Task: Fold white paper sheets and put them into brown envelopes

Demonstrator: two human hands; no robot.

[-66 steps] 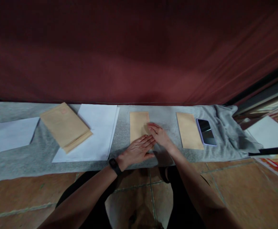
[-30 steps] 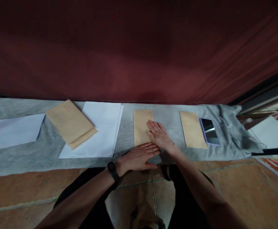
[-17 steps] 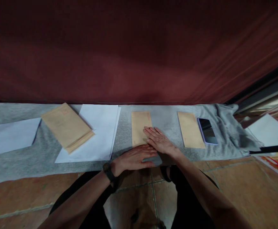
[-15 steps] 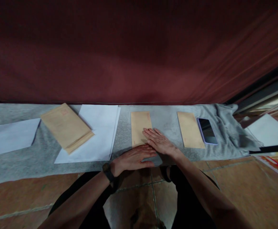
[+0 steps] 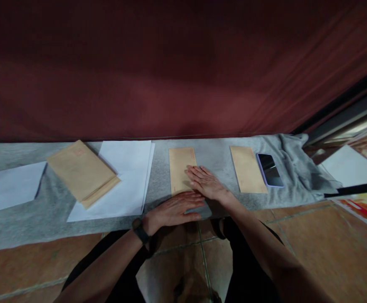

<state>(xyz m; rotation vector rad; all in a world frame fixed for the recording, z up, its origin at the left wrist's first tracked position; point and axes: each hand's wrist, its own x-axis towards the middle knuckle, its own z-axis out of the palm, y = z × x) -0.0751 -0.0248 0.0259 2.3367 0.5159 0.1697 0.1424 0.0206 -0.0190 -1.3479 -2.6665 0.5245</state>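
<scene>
A tan envelope (image 5: 180, 166) lies upright in front of me on the grey cloth (image 5: 54, 219). My left hand (image 5: 174, 211), with a dark watch on the wrist, rests flat across the envelope's near end, fingers pointing right. Flat on the envelope's right side is my right hand (image 5: 207, 183), its fingertips reaching over the paper. Both hands touch or nearly touch each other and grip nothing. The envelope's near edge is hidden under them. A second tan envelope (image 5: 248, 170) lies to the right, beside a phone (image 5: 269, 170) in a purple case.
Left of my hands, a stack of tan envelopes (image 5: 80, 170) overlaps white sheets (image 5: 133, 181). Another white paper (image 5: 11, 185) lies at the far left. Behind the cloth rises a dark red surface (image 5: 170, 97). A white sheet (image 5: 350, 166) is at the far right.
The view has shifted slightly, so the papers and envelopes appear a little further left. My hands stay flat in nearly the same place on the envelope.
</scene>
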